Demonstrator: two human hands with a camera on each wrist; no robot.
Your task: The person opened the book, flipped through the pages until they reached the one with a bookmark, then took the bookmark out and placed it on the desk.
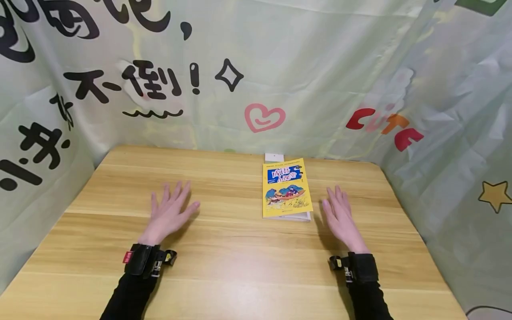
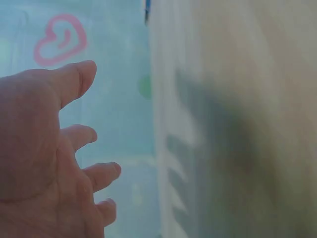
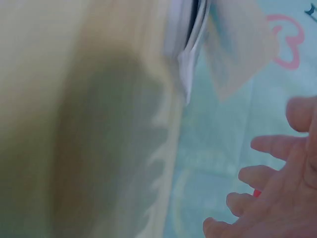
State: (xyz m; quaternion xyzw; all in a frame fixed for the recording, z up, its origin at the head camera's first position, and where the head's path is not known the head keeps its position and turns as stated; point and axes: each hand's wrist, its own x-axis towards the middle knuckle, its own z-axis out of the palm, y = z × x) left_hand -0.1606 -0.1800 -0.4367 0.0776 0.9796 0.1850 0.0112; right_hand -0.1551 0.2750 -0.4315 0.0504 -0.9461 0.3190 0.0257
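Note:
A yellow book (image 1: pixel 287 191) with a blue title panel and a boat picture lies right of the table's middle, over another pale book or pad (image 1: pixel 294 217) whose lower edge sticks out. My left hand (image 1: pixel 170 216) is held over the table left of the book, fingers spread and holding nothing. To the book's right, my right hand (image 1: pixel 342 220) hovers with straight fingers, apart from it, also holding nothing. Both hands cast shadows on the wood. The right wrist view shows blurred book edges (image 3: pixel 190 54) beyond the right hand (image 3: pixel 282 188).
A white piece (image 1: pixel 274 157) pokes out behind the book at the table's back edge. The wooden table (image 1: pixel 224 266) is bordered by a printed cloth (image 1: pixel 320 66) at the back and sides. A dark cable (image 1: pixel 488 307) lies at the lower right.

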